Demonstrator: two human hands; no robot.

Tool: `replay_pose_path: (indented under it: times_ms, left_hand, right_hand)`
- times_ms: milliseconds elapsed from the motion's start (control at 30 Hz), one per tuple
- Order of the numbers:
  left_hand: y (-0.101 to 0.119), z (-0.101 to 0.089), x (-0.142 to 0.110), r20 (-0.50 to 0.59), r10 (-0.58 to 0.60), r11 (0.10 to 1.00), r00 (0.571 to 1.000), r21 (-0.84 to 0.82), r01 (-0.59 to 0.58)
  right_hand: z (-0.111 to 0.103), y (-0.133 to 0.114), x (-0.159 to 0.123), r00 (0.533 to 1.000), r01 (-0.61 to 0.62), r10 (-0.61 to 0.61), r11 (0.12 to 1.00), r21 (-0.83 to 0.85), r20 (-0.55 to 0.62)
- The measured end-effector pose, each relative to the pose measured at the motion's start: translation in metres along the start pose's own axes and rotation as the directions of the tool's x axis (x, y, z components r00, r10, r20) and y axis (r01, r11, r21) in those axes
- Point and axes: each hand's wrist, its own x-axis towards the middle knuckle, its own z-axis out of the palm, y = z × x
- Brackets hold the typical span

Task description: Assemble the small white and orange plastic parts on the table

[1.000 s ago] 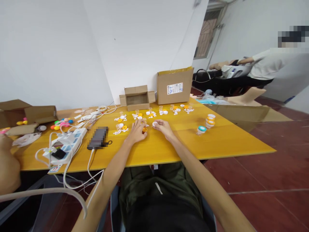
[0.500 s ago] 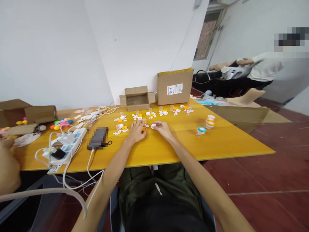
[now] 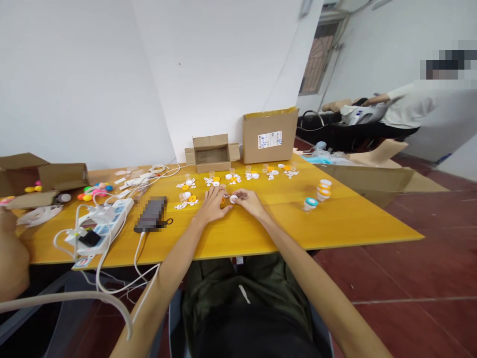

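Observation:
My right hand (image 3: 250,202) pinches a white round lid (image 3: 233,199) between thumb and fingers, just above the table. Close on its left, my left hand (image 3: 212,205) lies low with fingers stretched forward and thumb apart. An orange ring (image 3: 222,203) shows between that thumb and the fingers, partly hidden by them. Beyond the fingertips stands a small clear cup (image 3: 223,187), partly covered. Small sets of clear cups, orange rings, white lids and little dotted white pieces (image 3: 182,205) lie to the left and behind my hands.
At right stand a stack of lidded jars (image 3: 324,189) and a jar with a teal lid (image 3: 310,204). Two cardboard boxes (image 3: 270,136) are at the back. A power strip (image 3: 108,226), cables and a dark phone (image 3: 152,213) lie left. Another person (image 3: 406,107) sits far right.
My right hand has moved left with the white lid, towards my left hand. My left hand has stayed near the orange ring, its thumb shifting slightly right.

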Motion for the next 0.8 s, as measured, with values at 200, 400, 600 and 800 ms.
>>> replay_pose_path:
  times_ms: [200,400,600,800]
  left_hand:
    - [0.0033,-0.0011,0.0010,-0.014,0.034,0.999,0.999,-0.017,-0.035]
    - [0.0063,-0.0025,0.0018,0.023,-0.001,1.000,1.000,-0.004,0.001]
    - [0.0073,-0.0034,0.0013,0.065,-0.032,0.999,0.997,0.009,0.032]
    - [0.0046,-0.0007,0.0006,0.063,-0.025,1.000,0.998,0.015,0.024]
  right_hand:
    - [0.0029,-0.0014,-0.0034,0.998,-0.008,0.005,0.999,0.051,0.056]
    - [0.0047,-0.0023,-0.0035,0.999,0.001,-0.004,0.998,0.063,0.053]
    - [0.0050,-0.0006,-0.0030,0.999,0.040,-0.036,0.994,-0.101,0.039]
    - [0.0051,-0.0018,-0.0048,0.992,0.124,-0.112,0.956,-0.268,0.061]
